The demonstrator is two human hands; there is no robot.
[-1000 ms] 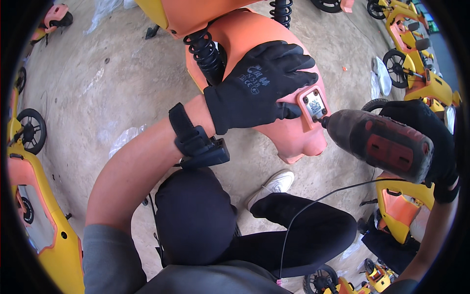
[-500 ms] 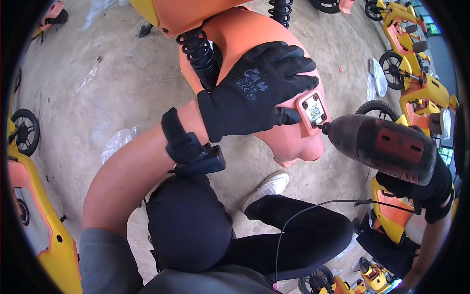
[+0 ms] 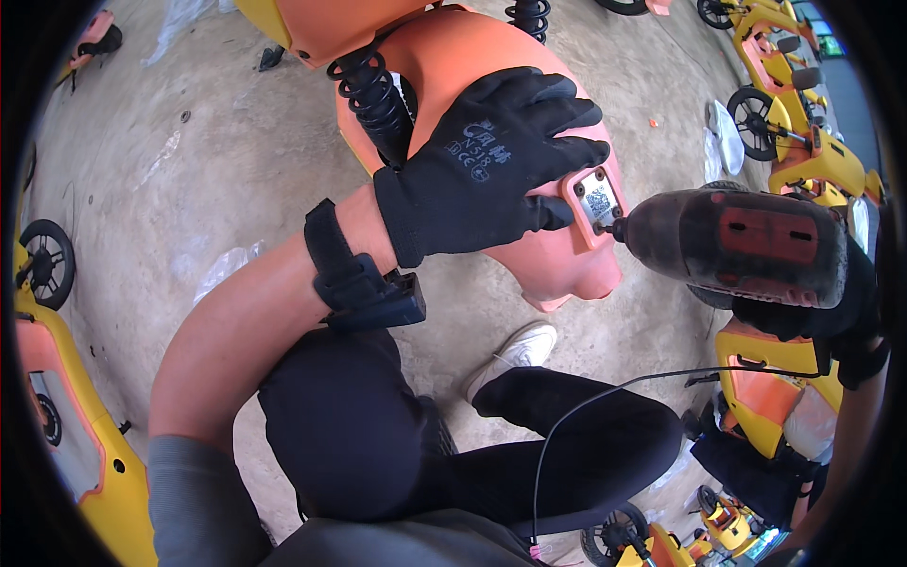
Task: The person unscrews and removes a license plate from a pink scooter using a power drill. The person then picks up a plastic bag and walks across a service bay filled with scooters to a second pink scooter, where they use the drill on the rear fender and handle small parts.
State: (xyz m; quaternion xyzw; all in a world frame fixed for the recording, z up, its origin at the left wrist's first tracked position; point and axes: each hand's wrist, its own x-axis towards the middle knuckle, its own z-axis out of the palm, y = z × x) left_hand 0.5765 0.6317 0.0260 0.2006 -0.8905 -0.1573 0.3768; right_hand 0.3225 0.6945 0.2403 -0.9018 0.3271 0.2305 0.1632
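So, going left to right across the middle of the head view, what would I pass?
Black wheel → black wrist strap → gloved left hand → small plate on the orange body → red-and-black power drill → gloved right hand.

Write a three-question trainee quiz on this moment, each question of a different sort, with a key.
1. True or false: the left hand rests flat on the orange plastic body.
2. Which does the right hand hold? A) a hammer B) a power driver C) a spanner
3. Fill in: the driver's tip meets the small ___ plate on the body's edge.

Key: 1 true. 2 B. 3 label; the left hand's fingers lie right beside it, and a black coil spring shows beside the left hand's wrist.
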